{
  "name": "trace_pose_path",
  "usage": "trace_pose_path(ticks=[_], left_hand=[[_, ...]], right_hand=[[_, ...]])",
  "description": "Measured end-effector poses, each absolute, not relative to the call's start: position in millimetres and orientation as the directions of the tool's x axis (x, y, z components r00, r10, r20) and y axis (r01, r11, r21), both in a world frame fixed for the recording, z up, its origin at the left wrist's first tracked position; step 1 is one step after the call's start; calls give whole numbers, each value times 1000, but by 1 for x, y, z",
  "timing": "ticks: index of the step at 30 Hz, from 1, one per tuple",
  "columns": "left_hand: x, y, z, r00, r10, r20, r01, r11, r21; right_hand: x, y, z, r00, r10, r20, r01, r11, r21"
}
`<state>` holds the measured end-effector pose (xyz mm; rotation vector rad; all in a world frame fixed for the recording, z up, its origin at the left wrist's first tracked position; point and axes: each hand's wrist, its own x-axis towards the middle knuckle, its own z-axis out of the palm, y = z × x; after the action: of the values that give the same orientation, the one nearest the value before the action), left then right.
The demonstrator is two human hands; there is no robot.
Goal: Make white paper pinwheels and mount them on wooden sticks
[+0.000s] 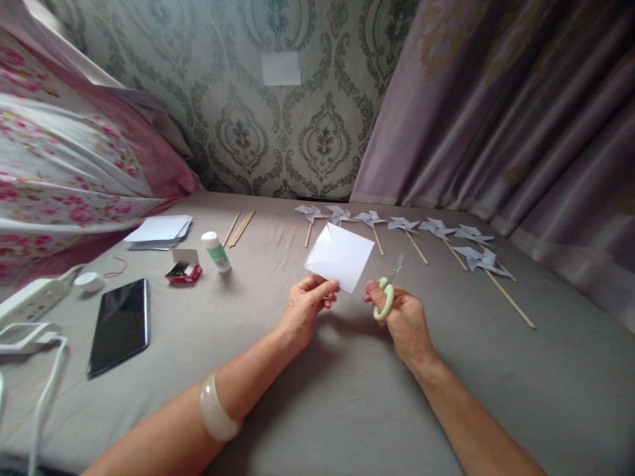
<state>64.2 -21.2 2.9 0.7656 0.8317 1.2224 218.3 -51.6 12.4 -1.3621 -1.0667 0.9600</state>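
My left hand (308, 305) pinches the lower edge of a square sheet of white paper (342, 256), held up above the grey cloth. Slits seem to run in from some of its corners. Just to the right, my right hand (403, 316) grips a pair of scissors (387, 294) with pale green handles. Their blades point up and away, apart from the paper; whether the blades are spread I cannot tell. Behind the paper, several white paper pinwheels (407, 226) on wooden sticks lie in a curved row toward the right.
On the left lie a stack of white paper (159, 230), wooden sticks (241, 229), a glue stick (216, 252), a small red box (184, 270), a phone (120, 326), a white cap (90, 283) and a power strip (34, 301). A patterned wall (238, 132) stands behind.
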Motion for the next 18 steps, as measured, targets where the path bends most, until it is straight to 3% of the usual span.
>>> trace_pose_path(ticks=[4, 8, 18], left_hand=[[54, -14, 8, 49, 994, -94, -507, 106, 856], [51, -12, 13, 21, 996, -89, -534, 87, 841], [56, -17, 16, 55, 990, -132, -593, 139, 793]], right_hand=[[222, -56, 17, -42, 987, -157, 263, -141, -955], [217, -61, 17, -258, 934, -246, 390, -132, -911], [212, -66, 16, -305, 918, -252, 444, -97, -891]])
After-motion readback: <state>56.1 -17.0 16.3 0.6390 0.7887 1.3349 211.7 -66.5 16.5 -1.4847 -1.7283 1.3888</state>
